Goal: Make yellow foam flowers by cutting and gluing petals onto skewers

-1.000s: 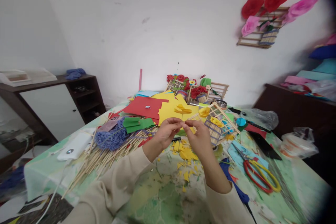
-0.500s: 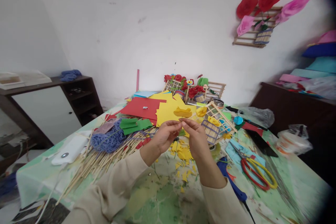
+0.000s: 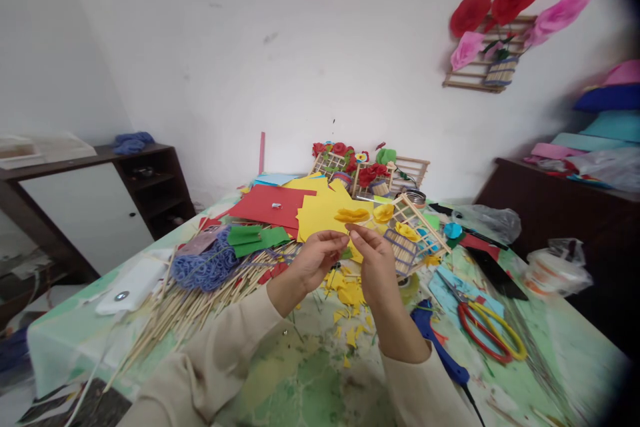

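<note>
A yellow paper flower (image 3: 351,215) stands just above my fingertips, over the yellow sheets (image 3: 320,203). My left hand (image 3: 317,261) pinches below it, thumb against fingers. From the other side, my right hand (image 3: 379,265) is also closed in a pinch under the petals. The two sets of fingertips nearly meet, and they hide the flower's stem. To the right of my right hand leans a stick lattice (image 3: 417,220) with a small woven stick basket (image 3: 400,250) and yellow flowers (image 3: 407,231). Yellow paper scraps (image 3: 350,293) are scattered below my hands.
Thin wooden sticks (image 3: 200,310), blue yarn (image 3: 205,267) and green paper (image 3: 247,240) lie left. Scissors (image 3: 487,327) and a blue glue gun (image 3: 437,343) are near my right forearm. A white tub (image 3: 553,271) stands at the right edge.
The yellow flower has turned slightly and shifted a little right above my fingers. My right fingertips have moved slightly right, widening the small space between my hands.
</note>
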The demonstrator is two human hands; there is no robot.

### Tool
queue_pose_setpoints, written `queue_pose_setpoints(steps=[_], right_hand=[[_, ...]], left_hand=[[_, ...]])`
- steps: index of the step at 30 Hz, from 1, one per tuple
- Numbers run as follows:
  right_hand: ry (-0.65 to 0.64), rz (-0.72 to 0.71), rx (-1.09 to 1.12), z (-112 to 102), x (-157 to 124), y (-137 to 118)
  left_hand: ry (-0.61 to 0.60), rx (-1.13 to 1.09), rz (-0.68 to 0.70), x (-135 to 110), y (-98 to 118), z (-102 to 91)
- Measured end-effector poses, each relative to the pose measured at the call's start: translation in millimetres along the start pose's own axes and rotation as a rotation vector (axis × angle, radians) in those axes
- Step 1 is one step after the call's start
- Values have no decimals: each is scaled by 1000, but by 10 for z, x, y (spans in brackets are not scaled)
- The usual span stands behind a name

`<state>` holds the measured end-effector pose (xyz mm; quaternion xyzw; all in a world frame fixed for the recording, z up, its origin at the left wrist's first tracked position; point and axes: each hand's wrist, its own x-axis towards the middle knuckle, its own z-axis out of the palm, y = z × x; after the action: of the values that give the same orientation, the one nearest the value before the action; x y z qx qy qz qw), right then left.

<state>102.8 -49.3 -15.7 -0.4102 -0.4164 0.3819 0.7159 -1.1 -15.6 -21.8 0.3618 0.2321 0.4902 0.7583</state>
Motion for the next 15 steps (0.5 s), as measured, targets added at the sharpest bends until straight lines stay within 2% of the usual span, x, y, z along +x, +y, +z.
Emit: queue_pose_setpoints(steps=[9, 15], right_hand=[[-69, -111, -284, -73, 47, 44], [-75, -190, -429, -37, -5, -12]], left_hand=[[16, -10, 19, -5, 9, 7], [53, -30, 35, 31, 16, -19]])
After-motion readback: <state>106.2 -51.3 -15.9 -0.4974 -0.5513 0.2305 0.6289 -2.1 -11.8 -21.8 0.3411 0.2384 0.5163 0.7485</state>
